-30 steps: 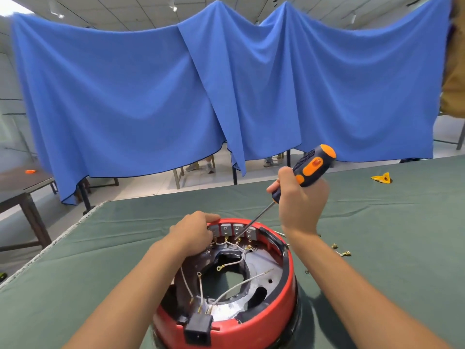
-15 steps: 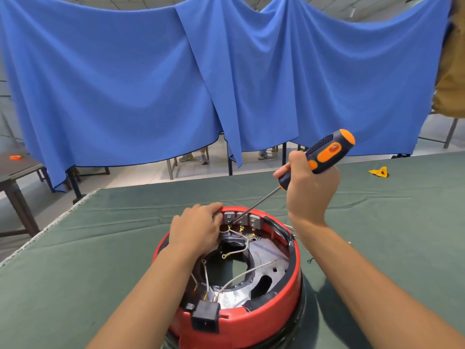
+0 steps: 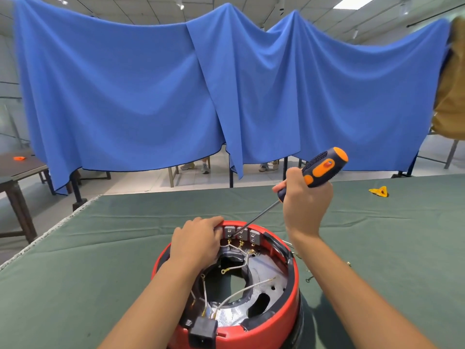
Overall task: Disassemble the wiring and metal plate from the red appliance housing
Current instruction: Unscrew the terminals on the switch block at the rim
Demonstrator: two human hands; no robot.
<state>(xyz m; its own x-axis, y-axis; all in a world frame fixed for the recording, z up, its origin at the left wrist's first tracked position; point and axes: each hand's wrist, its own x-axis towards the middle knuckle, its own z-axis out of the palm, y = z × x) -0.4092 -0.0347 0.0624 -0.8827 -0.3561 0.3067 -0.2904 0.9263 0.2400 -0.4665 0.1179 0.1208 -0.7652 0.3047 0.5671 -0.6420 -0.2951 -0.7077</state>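
Blue draped cloth (image 3: 151, 96) hangs behind a table (image 3: 100, 235) covered in matte green fabric. Round glossy red housing (image 3: 274, 331) sits at the table's near edge, open side up, with a dull metal plate (image 3: 266, 278) and thin white wires (image 3: 241, 292) inside. Left hand (image 3: 195, 241) rests on the far rim, fingers curled over it. Right hand (image 3: 305, 202) is clamped around the screwdriver (image 3: 318, 170), ribbed black-orange handle, slim shaft tip at the grey terminal blocks (image 3: 241, 234).
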